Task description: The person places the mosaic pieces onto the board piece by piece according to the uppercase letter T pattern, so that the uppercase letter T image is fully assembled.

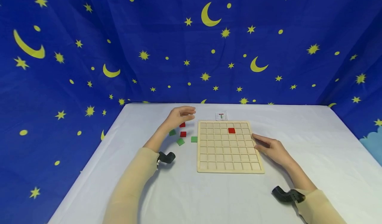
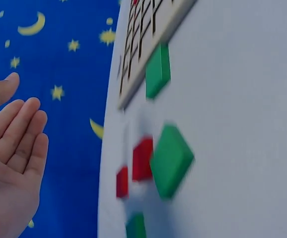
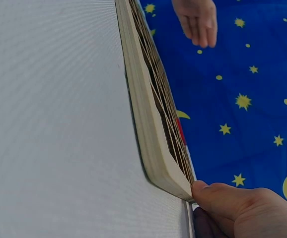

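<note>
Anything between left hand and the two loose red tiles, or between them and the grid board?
Nothing visible between the left hand and the loose red tiles. Toward the grid board, one green tile lies by its left edge, partly in the way of a low slide; lifting should likely clear it.

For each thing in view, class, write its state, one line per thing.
Grid board, flat on the table, one cell filled
Placed red tile, set in a cell
Two red tiles, loose
Three green tiles, loose
Card, printed side visible
Left hand, raised, holding nothing
Right hand, touching the board's edge
</note>
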`<state>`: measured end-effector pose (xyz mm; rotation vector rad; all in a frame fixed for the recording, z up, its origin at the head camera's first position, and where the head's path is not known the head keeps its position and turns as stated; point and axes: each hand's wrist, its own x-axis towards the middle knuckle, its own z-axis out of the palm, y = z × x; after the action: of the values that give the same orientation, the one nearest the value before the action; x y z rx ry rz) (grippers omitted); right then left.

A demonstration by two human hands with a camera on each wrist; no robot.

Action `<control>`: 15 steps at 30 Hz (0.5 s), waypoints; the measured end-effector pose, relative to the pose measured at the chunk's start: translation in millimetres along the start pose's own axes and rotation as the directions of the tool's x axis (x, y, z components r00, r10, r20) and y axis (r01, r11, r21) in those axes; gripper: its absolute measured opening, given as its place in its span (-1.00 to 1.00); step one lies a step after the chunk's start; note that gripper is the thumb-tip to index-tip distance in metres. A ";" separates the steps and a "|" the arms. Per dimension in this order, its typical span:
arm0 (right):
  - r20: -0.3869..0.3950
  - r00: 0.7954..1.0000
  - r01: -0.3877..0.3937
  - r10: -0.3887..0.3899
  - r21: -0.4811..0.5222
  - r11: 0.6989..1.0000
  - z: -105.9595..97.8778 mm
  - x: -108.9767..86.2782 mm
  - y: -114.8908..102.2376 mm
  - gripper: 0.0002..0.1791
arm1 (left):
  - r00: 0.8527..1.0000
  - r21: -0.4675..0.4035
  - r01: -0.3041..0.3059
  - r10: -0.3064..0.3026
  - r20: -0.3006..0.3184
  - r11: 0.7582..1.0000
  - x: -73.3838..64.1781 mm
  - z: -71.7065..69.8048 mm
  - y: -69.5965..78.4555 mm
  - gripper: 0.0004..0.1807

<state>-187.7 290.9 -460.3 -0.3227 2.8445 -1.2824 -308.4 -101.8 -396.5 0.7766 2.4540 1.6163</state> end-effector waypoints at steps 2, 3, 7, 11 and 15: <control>-0.004 1.000 0.000 0.000 -0.004 1.000 0.7 -0.1 0.0 -0.43 | 0.999 -0.061 0.004 -0.006 -0.038 0.998 -2.4 -7.0 -7.5 -0.57; -0.004 1.000 -0.001 0.001 -0.006 1.000 0.8 -0.3 0.0 -0.43 | 0.998 -0.084 0.008 -0.013 -0.055 0.996 -3.6 -9.8 -10.7 -0.57; -0.001 1.000 -0.011 0.011 -0.001 1.000 1.1 -1.3 -1.0 -0.43 | 0.993 -0.125 0.039 -0.052 -0.101 0.991 -9.7 -19.0 -18.2 -0.56; 0.002 1.000 -0.010 0.010 0.001 1.000 0.5 -1.0 -1.5 -0.43 | 0.991 -0.149 0.057 -0.074 -0.113 0.987 -16.6 -25.9 -16.3 -0.56; 0.004 1.000 -0.006 0.006 0.000 1.000 -0.4 -0.5 -1.8 -0.42 | 0.988 -0.148 0.094 -0.110 -0.108 0.985 -23.9 -30.5 -9.2 -0.54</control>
<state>-187.0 290.1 -458.7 -0.3168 2.8400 -1.2793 -301.7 -141.1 -396.0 0.5425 2.3759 1.8213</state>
